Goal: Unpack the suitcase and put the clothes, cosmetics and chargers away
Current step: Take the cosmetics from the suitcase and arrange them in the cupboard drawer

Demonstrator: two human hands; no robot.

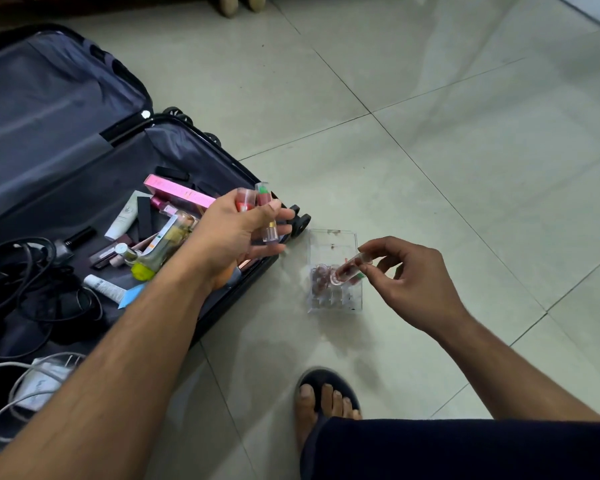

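The right hand (411, 278) pinches a lip tube (352, 268) by its upper end between thumb and fingertips, and the tube slants down and to the left, its lower end already at the top of the clear organiser (336, 239) on the floor tiles; the slot it aims for lies straight below and a little left of the fingers, so the coming move looks like a short push along the tube's own axis. The left hand (243, 237) is farther off, over the suitcase (194, 157) edge, fingers curled round three more tubes (262, 199) that stand up out of the fist. The organiser is hard see-through plastic with small square cells, some holding dark red tubes; the tubes are slim, glossy cylinders with clear caps. Inside the suitcase's grey fabric lining lie bottles, a pink box (181, 192), soft squeeze tubes and black cables (21, 268)
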